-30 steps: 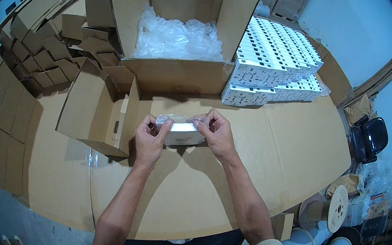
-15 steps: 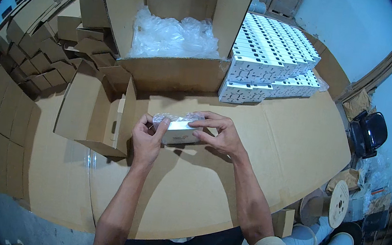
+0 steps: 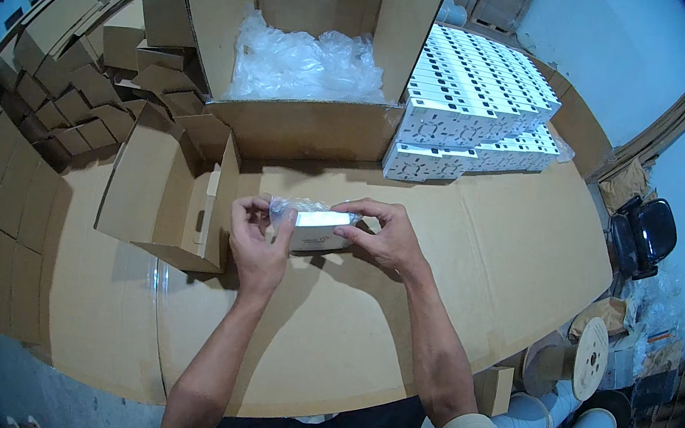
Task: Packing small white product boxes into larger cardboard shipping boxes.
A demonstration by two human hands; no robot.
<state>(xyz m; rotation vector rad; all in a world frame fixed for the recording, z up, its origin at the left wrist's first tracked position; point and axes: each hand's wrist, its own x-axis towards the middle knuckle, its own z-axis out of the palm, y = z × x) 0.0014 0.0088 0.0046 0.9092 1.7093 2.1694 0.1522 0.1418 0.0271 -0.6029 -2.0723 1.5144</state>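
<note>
Both hands gripped a small white box in clear plastic wrap (image 3: 317, 226) above the cardboard-covered table (image 3: 474, 256): the left hand (image 3: 258, 242) pinched its left end, the right hand (image 3: 386, 238) its right end. Just left stood a small open carton (image 3: 160, 200); bare tabletop stretched rightward.

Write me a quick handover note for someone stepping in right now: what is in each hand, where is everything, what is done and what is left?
Left hand: gripping the left end of a small white box in a clear plastic bag, held above the cardboard-covered table.
Right hand: pinching the bag's right end.
Nearby: small open carton by the left hand, with no item visible inside; large carton with plastic liner behind; stacked white boxes to its right; flat cartons on the left.
Done: box is in its bag.
Left: bagged box is not yet in a carton.
</note>
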